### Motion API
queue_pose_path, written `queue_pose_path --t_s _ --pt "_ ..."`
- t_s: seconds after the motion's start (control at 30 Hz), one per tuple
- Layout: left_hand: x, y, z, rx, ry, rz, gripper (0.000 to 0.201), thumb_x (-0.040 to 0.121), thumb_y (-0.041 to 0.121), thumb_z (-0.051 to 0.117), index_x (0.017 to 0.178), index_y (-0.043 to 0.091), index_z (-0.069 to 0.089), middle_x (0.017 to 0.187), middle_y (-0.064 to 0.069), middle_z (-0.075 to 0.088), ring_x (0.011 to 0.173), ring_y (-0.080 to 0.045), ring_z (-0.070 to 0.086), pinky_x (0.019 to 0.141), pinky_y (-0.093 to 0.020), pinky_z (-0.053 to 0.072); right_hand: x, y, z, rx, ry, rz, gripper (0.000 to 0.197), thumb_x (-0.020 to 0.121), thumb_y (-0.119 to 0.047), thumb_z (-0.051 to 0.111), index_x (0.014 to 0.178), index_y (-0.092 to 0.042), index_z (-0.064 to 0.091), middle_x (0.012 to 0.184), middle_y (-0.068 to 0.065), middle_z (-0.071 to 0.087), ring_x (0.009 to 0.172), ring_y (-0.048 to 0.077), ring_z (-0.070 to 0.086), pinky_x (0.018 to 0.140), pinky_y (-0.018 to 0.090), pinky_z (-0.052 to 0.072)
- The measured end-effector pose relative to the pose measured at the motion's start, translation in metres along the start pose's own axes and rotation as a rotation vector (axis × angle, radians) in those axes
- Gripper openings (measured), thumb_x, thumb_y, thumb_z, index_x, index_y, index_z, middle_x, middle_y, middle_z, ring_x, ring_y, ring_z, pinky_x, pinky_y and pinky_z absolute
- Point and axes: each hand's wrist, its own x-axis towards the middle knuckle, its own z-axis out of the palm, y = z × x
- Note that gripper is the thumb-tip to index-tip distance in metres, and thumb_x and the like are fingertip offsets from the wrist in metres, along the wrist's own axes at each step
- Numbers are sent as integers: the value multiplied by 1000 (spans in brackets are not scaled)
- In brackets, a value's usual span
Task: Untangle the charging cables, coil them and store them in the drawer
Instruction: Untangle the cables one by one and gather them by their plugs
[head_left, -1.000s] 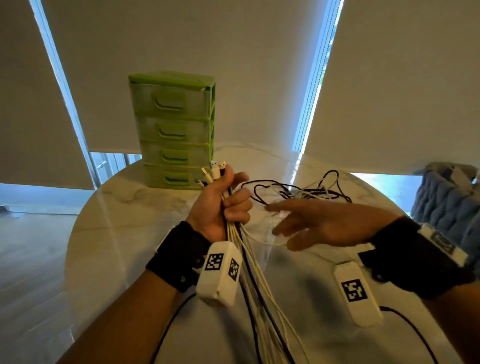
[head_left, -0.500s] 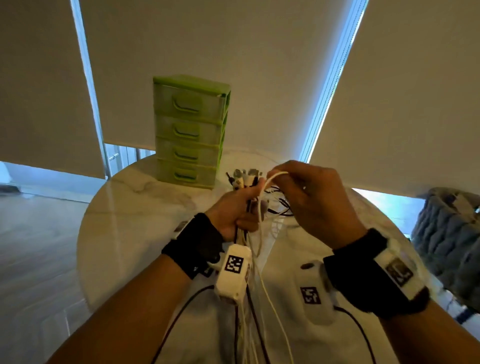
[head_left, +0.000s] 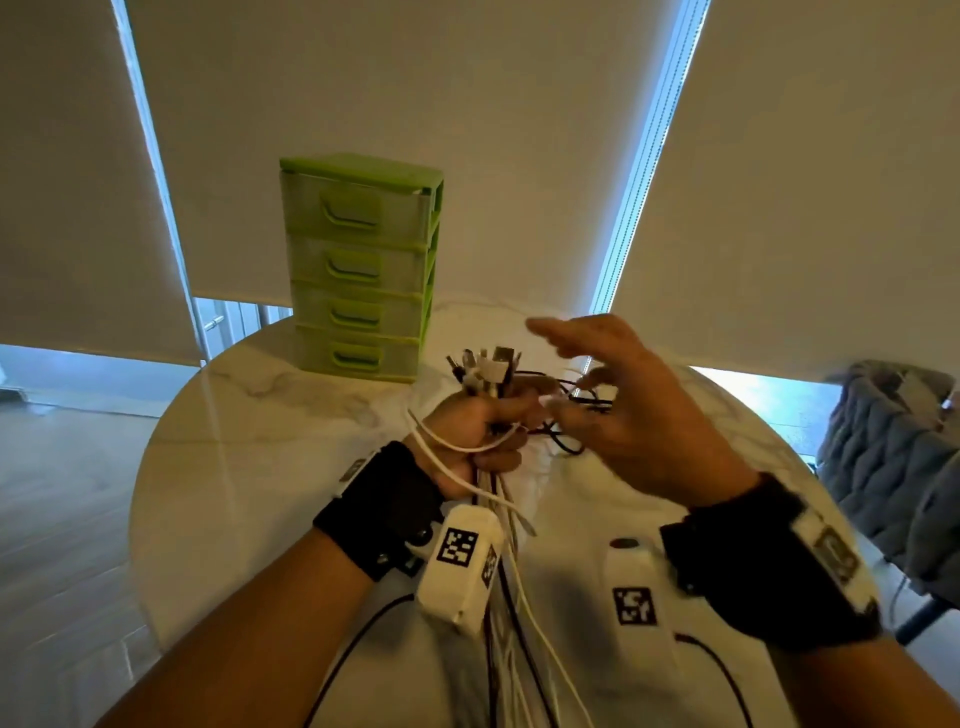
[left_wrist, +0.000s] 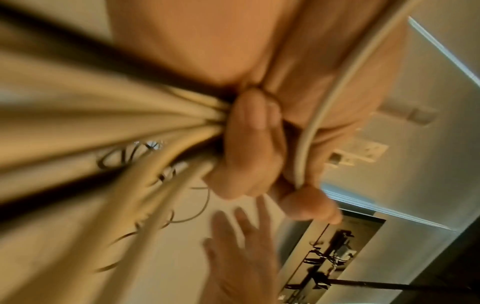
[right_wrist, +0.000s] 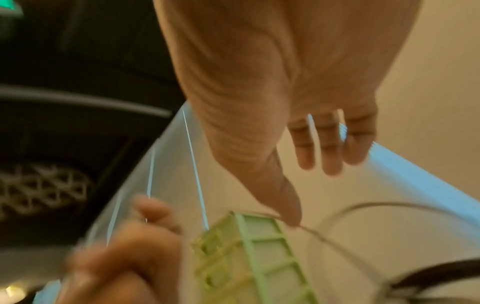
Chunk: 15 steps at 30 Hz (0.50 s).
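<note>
- Green plastic four-drawer storage unit (head_left: 361, 267) stands upright at the far side of the round white marble-pattern worktop (head_left: 249, 467), left of centre. All four drawers are pushed in; the fronts are translucent, and the contents cannot be told. The unit also shows in the right wrist view (right_wrist: 249, 259), blurred.
- Bundle of white and black charging cables (head_left: 498, 525) is held above the worktop in the left hand (head_left: 475, 436), fingers curled tight round it. The plug ends (head_left: 488, 366) stick up above the fist, just near of the unit's bottom drawer; the long strands hang down toward the near edge, past the wrist.
- One thin white cable (head_left: 452, 444) loops across the back of the left hand and runs into the fist. In the left wrist view the same hand (left_wrist: 249, 144) clamps the strands (left_wrist: 130, 127), and a white cable (left_wrist: 314, 123) crosses over the fingers.
- Right hand (head_left: 623, 415) is raised just right of the fist, fingers spread and loosely extended. The right wrist view (right_wrist: 285, 102) shows the fingers straight with nothing in them.
- Loose tangle of black cable (head_left: 566, 410) lies on the worktop between and beyond the two hands, partly hidden by the right hand.
- Black wristbands carrying white camera modules with printed square markers sit on both wrists (head_left: 462, 561).
- Grey knitted throw (head_left: 893, 457) is draped over a seat at far right, off the worktop.
- Pale roller blinds (head_left: 467, 130) cover the windows behind the unit.
</note>
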Motion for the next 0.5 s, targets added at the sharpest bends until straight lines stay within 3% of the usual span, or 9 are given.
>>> queue_pose_path --t_s 0.07,0.13,0.2,0.27,0.37,0.5 --pt "-5 0 3 -15 -168 45 10 84 23 65 89 18 72 64 1 52 35 -2 26 30 -12 26 8 27 -19 -156 64 223 65 83 -12 72 138 -31 45 116 -4 39 101 13 50 79 14 40" --pt "-10 2 1 -52 -333 116 13 77 25 75 90 22 74 63 6 56 41 -5 20 34 -12 28 17 54 -16 -345 -141 352 51 85 -24 71 133 -28 53 114 -1 42 94 16 51 83 23 41" --pt "-15 5 -2 -74 -408 151 20 79 25 74 99 24 74 62 6 57 42 -5 24 36 -13 29 27 76 -9 -398 -259 421 21 93 -31 61 110 -22 69 107 0 58 86 14 54 78 24 42" --pt "-20 11 -6 -73 -439 151 34 87 25 65 121 30 66 64 4 59 42 -4 29 37 -14 30 35 86 -11 -254 -198 455 21 98 -28 53 88 -20 70 91 1 68 77 15 60 66 25 47" --pt "-17 13 -15 -10 -277 101 42 94 29 48 134 40 51 73 -5 68 36 -4 28 34 -12 26 47 79 -18 -19 -42 466 23 97 -26 55 85 -12 71 74 9 69 68 21 65 66 33 56" --pt "-9 13 -14 -2 -9 29 42 89 25 50 130 32 52 66 -3 58 33 -3 32 31 -14 21 54 69 -14 37 -73 431 25 92 -32 61 100 -10 71 73 10 69 67 21 70 73 36 61"
